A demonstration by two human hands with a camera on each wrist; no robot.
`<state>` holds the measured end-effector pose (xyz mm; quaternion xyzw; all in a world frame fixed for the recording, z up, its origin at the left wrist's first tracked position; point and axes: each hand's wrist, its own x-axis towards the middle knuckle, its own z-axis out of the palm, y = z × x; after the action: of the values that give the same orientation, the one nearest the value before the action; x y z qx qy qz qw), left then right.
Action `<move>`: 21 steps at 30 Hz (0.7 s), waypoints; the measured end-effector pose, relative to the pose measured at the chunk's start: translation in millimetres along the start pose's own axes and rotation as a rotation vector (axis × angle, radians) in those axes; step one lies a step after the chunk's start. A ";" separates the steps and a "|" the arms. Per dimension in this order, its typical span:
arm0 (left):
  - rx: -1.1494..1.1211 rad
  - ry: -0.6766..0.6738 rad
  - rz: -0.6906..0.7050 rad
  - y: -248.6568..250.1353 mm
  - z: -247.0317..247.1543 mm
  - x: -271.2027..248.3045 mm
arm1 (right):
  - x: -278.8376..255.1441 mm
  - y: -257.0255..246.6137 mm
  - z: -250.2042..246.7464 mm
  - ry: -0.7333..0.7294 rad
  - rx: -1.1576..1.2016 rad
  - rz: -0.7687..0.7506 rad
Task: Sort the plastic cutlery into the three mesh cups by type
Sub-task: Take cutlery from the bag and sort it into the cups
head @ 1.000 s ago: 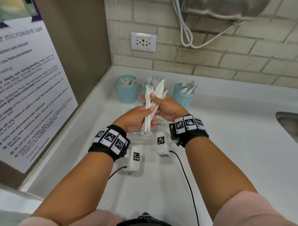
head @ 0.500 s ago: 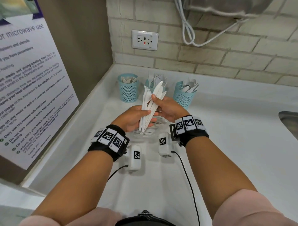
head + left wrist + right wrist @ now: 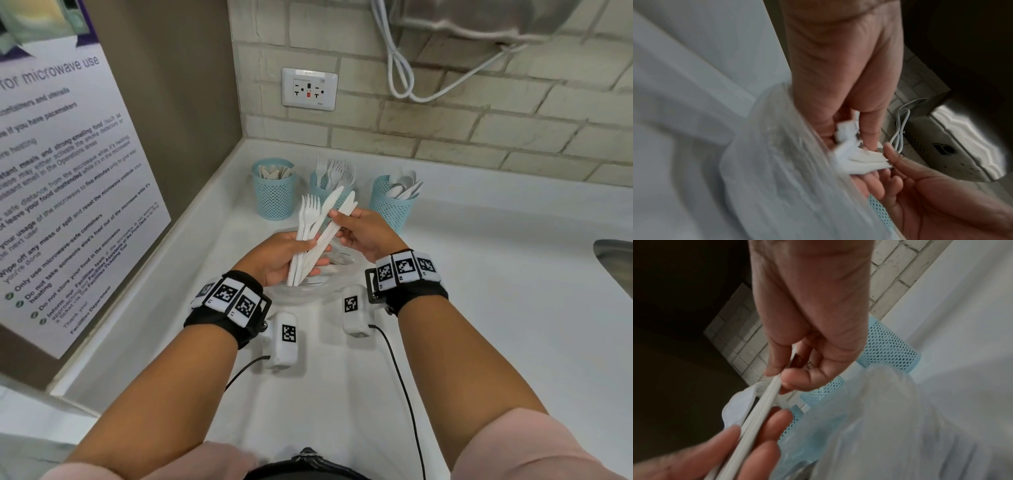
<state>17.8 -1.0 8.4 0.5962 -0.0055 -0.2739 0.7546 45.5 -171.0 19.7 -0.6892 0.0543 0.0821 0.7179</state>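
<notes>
Your two hands hold white plastic cutlery above a clear bowl (image 3: 301,291).
Your left hand (image 3: 277,257) grips a bundle of forks and knives (image 3: 310,236) by the handles; your right hand (image 3: 366,233) pinches one knife (image 3: 342,214); three blue mesh cups (image 3: 274,195) stand behind on the white counter (image 3: 479,308).

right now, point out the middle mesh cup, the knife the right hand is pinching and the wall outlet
middle mesh cup (image 3: 317,195), head view, left mesh wall.
knife (image 3: 347,205), head view, blade.
right hand (image 3: 368,233), head view, back of hand.
wall outlet (image 3: 309,88), head view, faceplate centre.
</notes>
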 end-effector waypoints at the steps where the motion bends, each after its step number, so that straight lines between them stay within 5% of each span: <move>1: 0.006 -0.010 -0.009 -0.1 -0.3 -0.7 | -0.1 -0.4 -0.2 0.008 0.014 0.000; 10: 0.030 -0.074 -0.067 1.7 -1.1 -6.3 | 2.8 -3.5 3.4 0.000 0.049 0.008; 21: -0.080 0.094 0.038 12.1 -11.4 -5.9 | 25.3 -24.7 21.5 -0.043 0.112 -0.007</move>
<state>21.5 13.3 17.9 0.5778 0.0297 -0.2311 0.7822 74.3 -149.4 40.1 -0.6462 0.0408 0.0912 0.7566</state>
